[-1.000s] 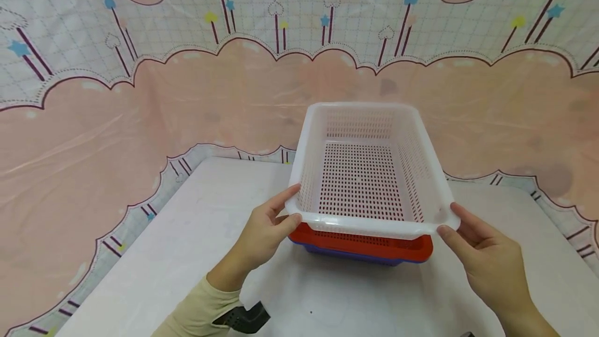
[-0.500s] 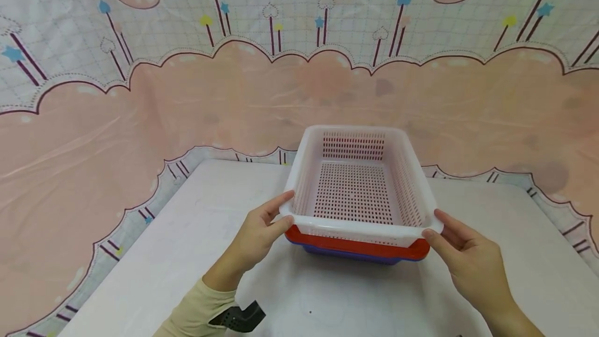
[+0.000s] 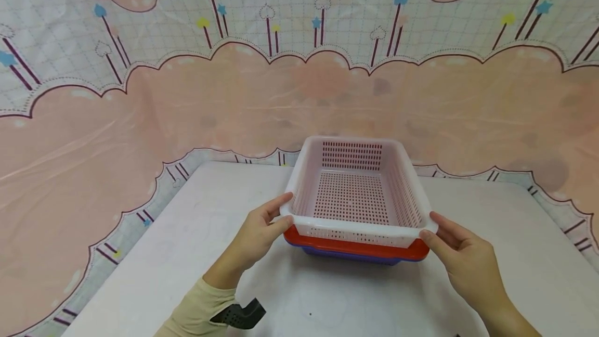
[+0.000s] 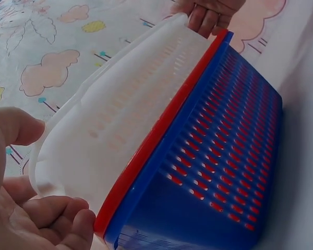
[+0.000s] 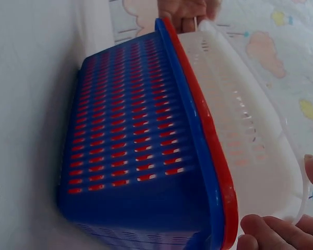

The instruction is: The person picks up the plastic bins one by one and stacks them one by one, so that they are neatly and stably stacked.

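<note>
Both hands hold a white perforated plastic basket (image 3: 351, 199) by its near corners. My left hand (image 3: 255, 235) pinches the near left corner of the rim, thumb on top. At the near right corner my right hand (image 3: 470, 259) grips the rim the same way. The white basket sits partly inside a red basket (image 3: 355, 247), its rim still above the red one. That red basket is nested in a blue basket (image 4: 219, 156), and red shows through the blue slots in both wrist views. Most of the red basket is hidden by the blue and white ones.
The baskets stand on a white table (image 3: 224, 191). Behind it hangs a pink and white patterned cloth (image 3: 262, 98) with clouds and stars. A black strap (image 3: 238, 316) is on the left sleeve (image 3: 198, 311).
The white basket has come down into the red basket, with both hands lowering along with it. My right hand has also shifted a little left. The red and blue baskets stay in place.
</note>
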`<state>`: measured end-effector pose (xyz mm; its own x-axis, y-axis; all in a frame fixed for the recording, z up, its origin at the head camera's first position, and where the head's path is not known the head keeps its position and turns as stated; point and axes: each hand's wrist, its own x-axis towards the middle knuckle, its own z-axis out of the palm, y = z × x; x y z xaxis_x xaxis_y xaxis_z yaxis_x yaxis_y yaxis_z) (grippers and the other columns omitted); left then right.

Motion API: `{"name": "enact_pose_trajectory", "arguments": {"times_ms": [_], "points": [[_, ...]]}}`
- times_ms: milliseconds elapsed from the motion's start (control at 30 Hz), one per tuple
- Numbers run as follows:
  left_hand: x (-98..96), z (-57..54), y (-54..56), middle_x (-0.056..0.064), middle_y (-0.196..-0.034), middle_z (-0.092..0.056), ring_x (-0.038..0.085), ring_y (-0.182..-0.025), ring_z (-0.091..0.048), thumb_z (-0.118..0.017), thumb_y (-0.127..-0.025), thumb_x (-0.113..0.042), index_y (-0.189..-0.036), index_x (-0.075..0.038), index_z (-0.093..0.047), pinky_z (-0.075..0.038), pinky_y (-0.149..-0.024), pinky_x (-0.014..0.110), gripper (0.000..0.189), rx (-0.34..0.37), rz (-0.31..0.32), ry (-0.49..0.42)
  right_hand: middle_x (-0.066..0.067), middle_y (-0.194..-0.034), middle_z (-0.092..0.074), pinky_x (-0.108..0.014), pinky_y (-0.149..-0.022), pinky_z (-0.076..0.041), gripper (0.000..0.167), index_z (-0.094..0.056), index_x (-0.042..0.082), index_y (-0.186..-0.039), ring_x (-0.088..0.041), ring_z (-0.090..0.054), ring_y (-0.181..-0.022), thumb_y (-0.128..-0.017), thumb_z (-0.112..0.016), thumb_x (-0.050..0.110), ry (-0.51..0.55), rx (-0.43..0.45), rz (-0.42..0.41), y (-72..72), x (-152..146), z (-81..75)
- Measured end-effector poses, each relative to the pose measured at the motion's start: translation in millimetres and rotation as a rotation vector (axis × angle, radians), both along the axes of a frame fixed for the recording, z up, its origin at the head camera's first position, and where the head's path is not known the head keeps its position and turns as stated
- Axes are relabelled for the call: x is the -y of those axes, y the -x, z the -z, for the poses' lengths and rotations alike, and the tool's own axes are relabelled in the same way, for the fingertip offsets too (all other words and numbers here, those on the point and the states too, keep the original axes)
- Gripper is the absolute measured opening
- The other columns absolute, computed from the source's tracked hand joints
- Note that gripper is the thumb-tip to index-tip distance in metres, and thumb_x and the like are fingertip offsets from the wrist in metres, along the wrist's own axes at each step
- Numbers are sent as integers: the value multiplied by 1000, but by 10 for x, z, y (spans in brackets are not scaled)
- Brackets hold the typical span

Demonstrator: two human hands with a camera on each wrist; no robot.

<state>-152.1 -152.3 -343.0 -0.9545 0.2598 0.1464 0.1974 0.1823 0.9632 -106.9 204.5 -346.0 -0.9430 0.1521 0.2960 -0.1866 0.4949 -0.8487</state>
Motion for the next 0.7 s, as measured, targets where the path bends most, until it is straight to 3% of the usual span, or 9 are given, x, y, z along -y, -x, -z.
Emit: {"name": "enact_pose_trajectory", "arguments": {"times_ms": [233,467,600,700], "points": [[49,-2,10,25,-144,-50,37,-128,-53,-61,-98,-9,-151,5,-37,-45,-102,42,59,9,28,14,-26,-124,-63,-6,-74,-45,57,-55,-4,-140,17,-55,-93,-95,-71,27,-19,59,-16,5,-30,12],[75,-14,17,21,-137,-57,36,-120,-60,-64,-95,-5,-146,6,-45,-49,-99,41,55,-15,-57,28,-23,-126,-64,-7,-72,-46,62,-55,0,-141,11,-60,-94,-94,-72,37,-70,158,-7,-14,-109,15],[39,-11,32,21,-141,-53,35,-120,-60,-66,-94,-6,-147,5,-44,-49,-98,39,59,-7,-46,10,-23,-125,-65,-10,-72,-48,62,-56,-1,-141,1,-65,-96,-93,-72,37,-98,165,-19,-10,-135,16],[37,-3,31,23,-141,-53,36,-121,-59,-67,-92,-4,-147,6,-44,-49,-98,36,60,-12,-52,4,-23,-125,-65,-9,-72,-48,62,-57,-2,-139,4,-64,-95,-93,-73,36,-106,155,-25,-2,-155,13]]}}
